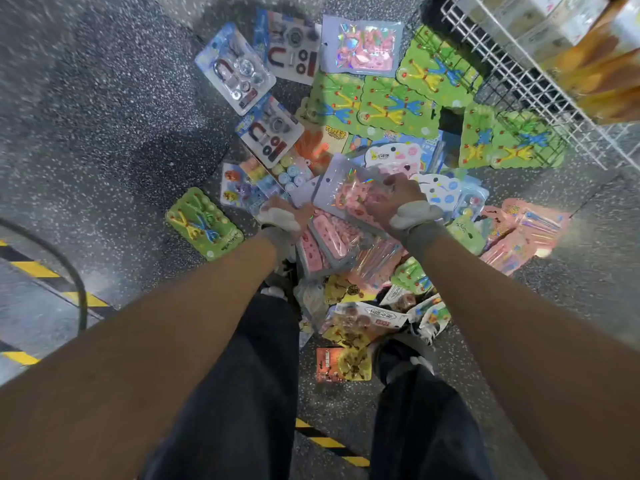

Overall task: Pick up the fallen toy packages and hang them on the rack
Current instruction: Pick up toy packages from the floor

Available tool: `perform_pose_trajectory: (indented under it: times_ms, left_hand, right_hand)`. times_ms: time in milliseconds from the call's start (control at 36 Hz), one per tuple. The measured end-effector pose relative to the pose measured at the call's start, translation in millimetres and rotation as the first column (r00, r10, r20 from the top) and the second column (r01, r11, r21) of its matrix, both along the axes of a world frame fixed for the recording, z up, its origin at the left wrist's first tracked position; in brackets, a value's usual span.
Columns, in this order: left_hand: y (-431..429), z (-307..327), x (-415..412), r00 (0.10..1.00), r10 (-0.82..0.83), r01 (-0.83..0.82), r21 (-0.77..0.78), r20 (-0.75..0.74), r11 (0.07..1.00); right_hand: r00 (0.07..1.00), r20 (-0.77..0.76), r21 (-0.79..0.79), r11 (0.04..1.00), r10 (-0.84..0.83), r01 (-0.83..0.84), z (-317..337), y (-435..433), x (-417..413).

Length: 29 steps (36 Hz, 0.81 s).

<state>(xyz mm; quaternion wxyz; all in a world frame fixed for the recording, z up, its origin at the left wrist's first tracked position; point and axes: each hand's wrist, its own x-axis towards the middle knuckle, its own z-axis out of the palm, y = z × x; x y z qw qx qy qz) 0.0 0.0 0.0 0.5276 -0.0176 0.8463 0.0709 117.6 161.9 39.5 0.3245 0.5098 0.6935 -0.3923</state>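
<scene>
At the far left a lone green package (199, 223) lies flat on the speckled floor (104, 116), apart from the main pile (367, 271). The left hand (285, 216) reaches down to the pile's left edge, its back covered by a pale grey wrap. Its fingers are buried among the packets, so I cannot tell whether they grip anything.

Just right of it the pink package (346, 192), a shiny holographic bag with a hang hole near its upper corner, is tilted up above the heap. The right hand (398, 199) holds it by its right side, fingers curled over the face of the bag, with the thumb out of sight. More pink bags lie directly beneath, partly covered by both wrists.

Further right, a row of green packets (398, 105) fans out at the foot of the white wire rack (519, 81). The rack is cut off by the top right corner, and the goods on it are blurred. The packets near the person's shoes (405, 355) are crumpled and hard to read.
</scene>
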Motion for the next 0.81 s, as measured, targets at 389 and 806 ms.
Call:
perform_pose_trajectory:
  times_ms: [389, 806]
  left_hand:
    - [0, -24, -5, 0.998, -0.005, 0.002, 0.038, 0.057, 0.999]
    - [1, 18, -23, 0.917, 0.236, -0.318, 0.233, 0.321, 0.919]
  right_hand:
    - [0.997, -0.017, -0.099, 0.992, 0.081, -0.083, -39, 6, -25]
    - [0.950, 0.098, -0.103, 0.952, 0.298, -0.288, -28, 9, -33]
